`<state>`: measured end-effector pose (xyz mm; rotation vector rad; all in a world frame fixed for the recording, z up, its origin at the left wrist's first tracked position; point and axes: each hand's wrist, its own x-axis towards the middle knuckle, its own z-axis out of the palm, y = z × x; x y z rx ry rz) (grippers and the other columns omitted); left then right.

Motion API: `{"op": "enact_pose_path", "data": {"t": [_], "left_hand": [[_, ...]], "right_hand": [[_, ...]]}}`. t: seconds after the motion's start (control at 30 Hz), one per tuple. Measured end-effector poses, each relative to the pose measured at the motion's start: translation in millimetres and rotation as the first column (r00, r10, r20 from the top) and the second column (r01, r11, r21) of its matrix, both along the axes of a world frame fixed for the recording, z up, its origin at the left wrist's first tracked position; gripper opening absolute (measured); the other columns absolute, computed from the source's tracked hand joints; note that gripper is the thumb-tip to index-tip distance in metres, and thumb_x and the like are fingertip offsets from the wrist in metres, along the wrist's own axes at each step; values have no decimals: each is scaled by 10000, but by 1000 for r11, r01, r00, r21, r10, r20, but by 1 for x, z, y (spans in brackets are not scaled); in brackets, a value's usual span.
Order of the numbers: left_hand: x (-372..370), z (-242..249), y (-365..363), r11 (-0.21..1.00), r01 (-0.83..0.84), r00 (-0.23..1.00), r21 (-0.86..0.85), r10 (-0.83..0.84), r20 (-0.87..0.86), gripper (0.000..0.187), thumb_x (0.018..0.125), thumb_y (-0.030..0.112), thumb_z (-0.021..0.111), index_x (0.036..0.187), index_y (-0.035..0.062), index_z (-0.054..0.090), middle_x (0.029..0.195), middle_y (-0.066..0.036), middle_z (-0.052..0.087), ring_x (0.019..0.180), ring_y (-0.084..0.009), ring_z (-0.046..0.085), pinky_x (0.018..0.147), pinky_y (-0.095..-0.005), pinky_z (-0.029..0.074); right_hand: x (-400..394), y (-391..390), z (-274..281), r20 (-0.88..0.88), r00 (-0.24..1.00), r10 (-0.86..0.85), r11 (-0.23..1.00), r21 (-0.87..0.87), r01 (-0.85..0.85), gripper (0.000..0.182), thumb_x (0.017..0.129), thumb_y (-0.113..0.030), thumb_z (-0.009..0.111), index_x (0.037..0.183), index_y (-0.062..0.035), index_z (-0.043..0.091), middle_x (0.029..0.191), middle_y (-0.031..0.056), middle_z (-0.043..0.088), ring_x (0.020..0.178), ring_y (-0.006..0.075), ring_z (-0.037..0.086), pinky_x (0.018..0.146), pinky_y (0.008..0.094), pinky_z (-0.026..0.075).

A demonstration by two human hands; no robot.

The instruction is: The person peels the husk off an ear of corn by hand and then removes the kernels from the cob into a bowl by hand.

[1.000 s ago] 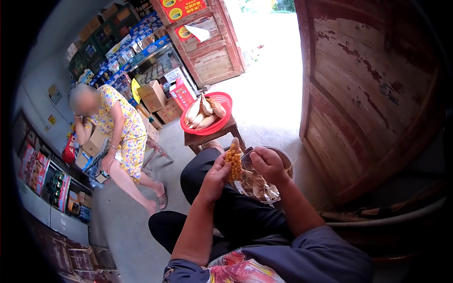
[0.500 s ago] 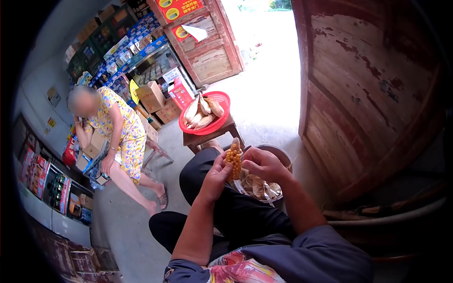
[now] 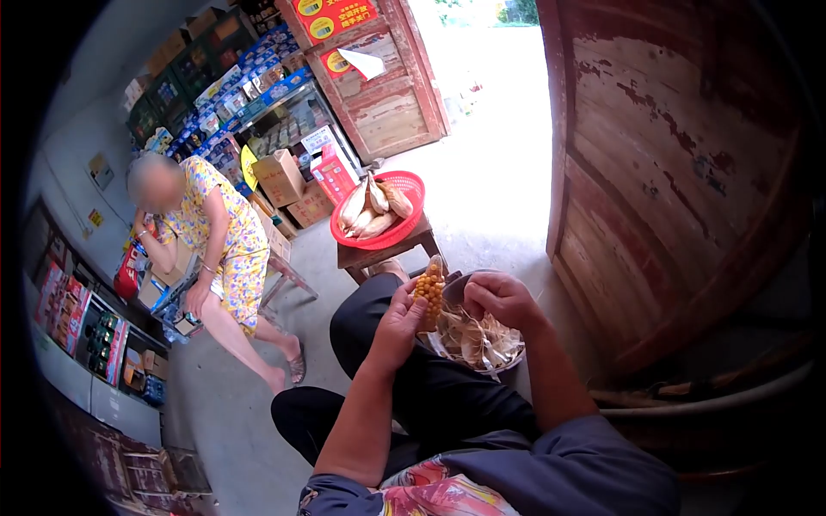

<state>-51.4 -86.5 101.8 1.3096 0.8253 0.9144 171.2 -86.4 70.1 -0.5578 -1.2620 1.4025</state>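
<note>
My left hand (image 3: 401, 320) is closed around a corn cob (image 3: 429, 292) covered in yellow kernels, its pale tip pointing up. Just right of the cob, my right hand (image 3: 503, 301) is held apart from it with the fingers curled in. Whatever those fingers may hold is too small to make out. Below both hands, dry corn husks (image 3: 473, 341) fill a round container (image 3: 508, 365) beside my leg. Beyond my knee, a red plastic basket (image 3: 346, 237) holds several ears of corn (image 3: 376, 224) in pale husks.
The basket stands on a wooden stool (image 3: 370, 256). At left, a person (image 3: 232, 224) in a yellow floral outfit sits leaning on one hand. A worn wooden door (image 3: 662, 172) rises at right. Boxes (image 3: 280, 179) and stocked shelves line the back.
My right hand has moved right, away from the cob, and its fingers have curled in. The left hand still holds the cob. The view has shifted slightly.
</note>
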Motion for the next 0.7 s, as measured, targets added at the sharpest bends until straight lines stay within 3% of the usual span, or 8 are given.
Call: {"op": "enact_pose_path", "data": {"t": [0.07,0.1,0.2,0.23,0.37,0.43,0.47,0.7], "left_hand": [[0,8,-3,999,-18,1000,-32,17,-4,448,1038,224,402,1436,44,302,1259,-87,538,1100,-175,571,914,-310,487],[0,11,-5,997,-40,999,-63,40,-5,449,1042,255,386,1431,45,309,1261,-82,538,1084,-178,581,881,-321,509],[0,7,-3,998,-28,1000,-49,28,-14,454,1041,283,380,1423,45,322,1252,-83,541,1029,-178,603,824,-326,527],[-1,4,-2,998,-26,1000,-50,25,-18,454,1041,283,380,1423,45,322,1252,-83,541,1029,-178,603,824,-326,527],[0,-2,0,1000,-10,1000,-4,10,-11,450,1039,284,383,1418,46,332,1247,-90,545,1018,-177,604,834,-315,520],[-2,1,-1,1000,-15,1000,3,15,1,447,1040,281,380,1417,45,335,1248,-92,545,1018,-177,602,840,-316,517],[-3,3,-2,1000,-19,1000,-18,19,10,446,1040,276,377,1417,41,335,1251,-93,545,1032,-175,596,845,-317,514],[0,10,-7,999,7,1000,-34,-6,15,446,1034,284,369,1393,19,373,1236,-103,561,980,-181,610,816,-315,507]], "right_hand": [[2,5,-9,586,739,-331,920,373,117,206,950,-205,596,908,-4,614,683,16,579,632,116,553,601,255,459],[-3,2,-7,598,751,-281,953,263,147,228,921,-246,644,934,-20,617,698,21,584,656,113,552,621,268,463],[-18,2,-8,437,879,-192,976,176,126,212,904,-228,664,929,-23,617,712,41,580,663,107,539,622,268,457],[-26,1,-8,355,900,-251,948,279,154,264,888,-273,680,877,-19,611,666,80,573,606,170,531,586,318,449],[-35,4,-18,299,902,-311,896,410,172,182,930,-186,622,874,-14,602,672,31,561,609,111,524,559,277,427],[-29,-5,-5,12,1000,27,1000,6,-27,157,951,-148,586,857,-24,597,668,-16,538,603,62,504,537,225,401],[-27,-5,0,-118,991,-57,998,0,57,165,961,-142,576,835,-37,592,668,-48,515,602,21,477,524,184,373],[-22,10,-17,81,958,-275,961,31,274,204,1000,-220,525,936,-31,567,721,-12,531,626,53,492,569,205,417]]}}
